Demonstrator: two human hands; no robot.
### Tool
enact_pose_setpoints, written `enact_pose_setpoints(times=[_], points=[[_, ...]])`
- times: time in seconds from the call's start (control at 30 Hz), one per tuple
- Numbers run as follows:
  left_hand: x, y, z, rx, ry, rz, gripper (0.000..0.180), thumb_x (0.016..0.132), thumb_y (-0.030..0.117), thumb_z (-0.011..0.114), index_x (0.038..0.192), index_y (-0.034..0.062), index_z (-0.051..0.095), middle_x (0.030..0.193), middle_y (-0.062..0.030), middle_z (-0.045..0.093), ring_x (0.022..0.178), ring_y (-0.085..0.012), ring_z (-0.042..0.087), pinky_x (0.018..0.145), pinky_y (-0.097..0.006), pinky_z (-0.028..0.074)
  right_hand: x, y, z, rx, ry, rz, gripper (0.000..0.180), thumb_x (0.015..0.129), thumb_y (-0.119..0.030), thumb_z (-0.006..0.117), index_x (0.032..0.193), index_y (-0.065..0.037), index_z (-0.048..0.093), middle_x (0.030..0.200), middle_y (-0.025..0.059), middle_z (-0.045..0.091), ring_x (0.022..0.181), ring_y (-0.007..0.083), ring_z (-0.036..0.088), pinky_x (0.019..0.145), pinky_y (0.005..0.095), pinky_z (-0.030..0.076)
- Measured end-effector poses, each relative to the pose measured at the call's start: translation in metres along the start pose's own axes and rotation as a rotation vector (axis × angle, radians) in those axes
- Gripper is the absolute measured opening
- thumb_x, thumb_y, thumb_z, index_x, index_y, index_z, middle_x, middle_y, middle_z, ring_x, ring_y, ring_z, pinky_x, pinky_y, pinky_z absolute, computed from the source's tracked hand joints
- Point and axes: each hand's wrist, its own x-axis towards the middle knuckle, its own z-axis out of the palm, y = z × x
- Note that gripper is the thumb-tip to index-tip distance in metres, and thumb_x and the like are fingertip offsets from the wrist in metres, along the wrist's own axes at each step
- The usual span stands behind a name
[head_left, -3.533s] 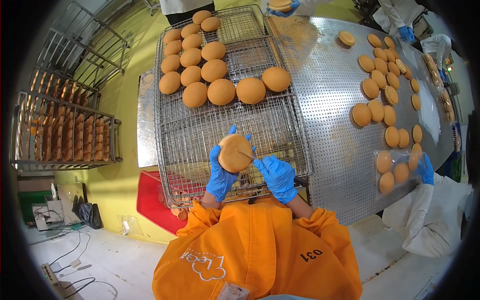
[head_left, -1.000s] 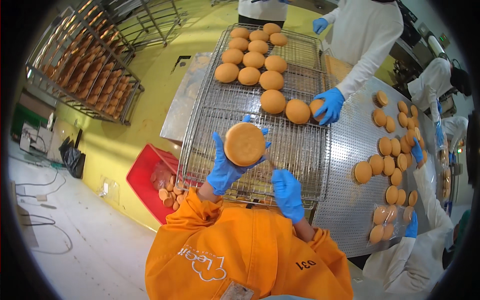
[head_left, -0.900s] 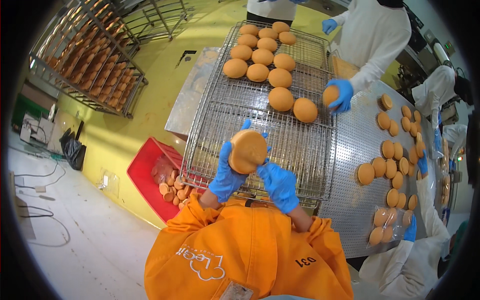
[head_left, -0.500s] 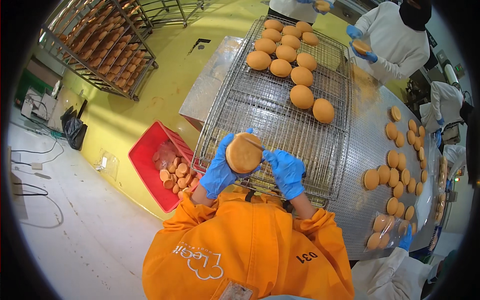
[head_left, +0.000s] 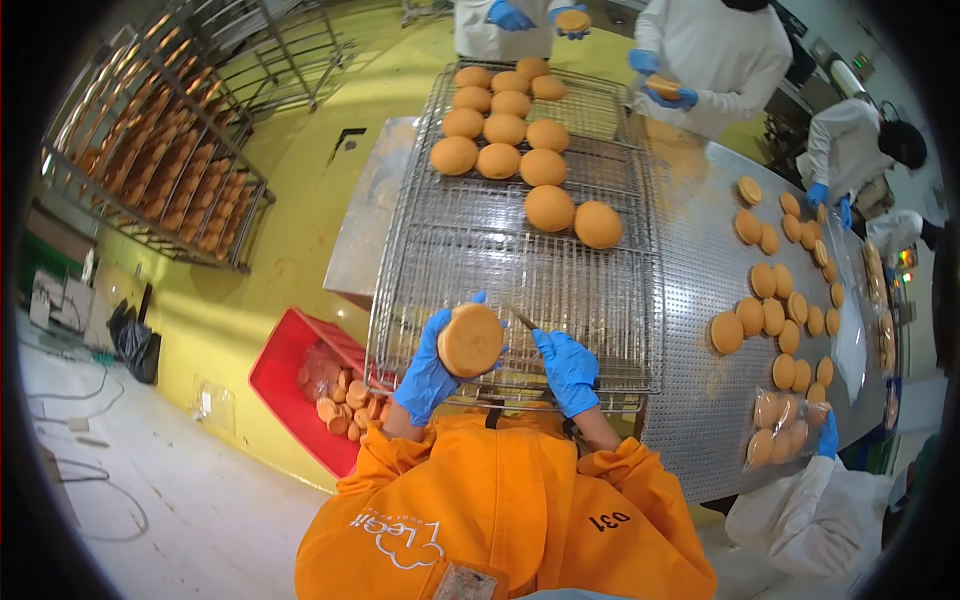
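Left hand (head_left: 428, 368) is wrapped round the rim of one round bun (head_left: 470, 341), holding it tilted above the near part of the wire racks (head_left: 570, 290); right hand (head_left: 568, 370) is closed on the handle of a thin tool (head_left: 523, 320), tip just right of the bun, can't tell if touching. Bun reads as light, soft, spongy: likely dents under hard finger pressure, and the edge could crumble. Surface looks dry, so low slip risk I'd guess. Best hold: spread fingers around the side wall, palm under, light squeeze, flat face free.
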Motion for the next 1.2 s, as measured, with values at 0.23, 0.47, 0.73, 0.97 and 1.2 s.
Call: enact_pose_setpoints(times=[0.23, 0.47, 0.73, 0.97, 1.2], points=[[0.073, -0.084, 0.037, 0.492, -0.091, -0.095, 0.069, 0.095, 0.053, 0.043, 0.15, 0.0158, 0.024, 0.148, -0.0087, 0.035, 0.129, -0.0263, 0.044, 0.107, -0.039, 0.037, -0.024, 0.036, -0.007, 0.656, 0.341, 0.187, 0.047, 0.09, -0.036, 0.063, 0.123, -0.005, 0.051, 0.084, 0.0055, 0.062, 0.06, 0.018, 0.056, 0.057, 0.0343, 0.047], [0.225, -0.054, 0.149, 1.976, -0.312, 0.369, 0.088, 0.082, 0.052, 0.066, 0.149, 0.0157, 0.023, 0.15, -0.0236, 0.024, 0.136, -0.0417, 0.027, 0.109, -0.047, 0.031, 0.003, 0.164, -0.105, 1.689, 0.47, 0.793, 0.039, 0.095, -0.051, 0.048, 0.094, -0.013, 0.055, 0.086, 0.0032, 0.064, 0.042, 0.0059, 0.032, 0.04, 0.022, 0.031], [0.278, -0.049, 0.143, 2.029, -0.184, 0.044, 0.096, 0.071, 0.042, 0.078, 0.148, 0.0176, 0.026, 0.134, -0.0224, 0.043, 0.12, -0.0437, 0.046, 0.098, -0.05, 0.043, -0.015, 0.148, -0.104, 1.485, 0.187, 0.714, 0.051, 0.099, -0.052, 0.036, 0.104, -0.007, 0.059, 0.081, 0.0003, 0.062, 0.041, 0.006, 0.037, 0.038, 0.024, 0.037], [0.155, -0.054, 0.116, -0.096, -0.409, -0.26, 0.099, 0.073, 0.074, 0.056, 0.149, 0.0189, 0.024, 0.147, -0.021, 0.032, 0.13, -0.047, 0.037, 0.103, -0.061, 0.037, -0.006, 0.087, -0.081, 0.835, 0.417, 0.361, 0.027, 0.099, -0.031, 0.049, 0.092, -0.006, 0.059, 0.072, 0.0055, 0.059, 0.056, 0.0175, 0.057, 0.052, 0.0329, 0.045], [0.072, -0.04, 0.09, 0.279, -0.17, 0.184, 0.096, 0.075, 0.064, 0.063, 0.151, 0.0257, 0.017, 0.144, -0.0189, 0.037, 0.124, -0.0407, 0.047, 0.101, -0.056, 0.043, 0.009, 0.013, -0.073, 0.14, 0.149, 0.057, 0.026, 0.094, -0.029, 0.057, 0.077, -0.009, 0.056, 0.065, 0.0144, 0.055, 0.054, 0.0337, 0.053, 0.049, 0.041, 0.041]])
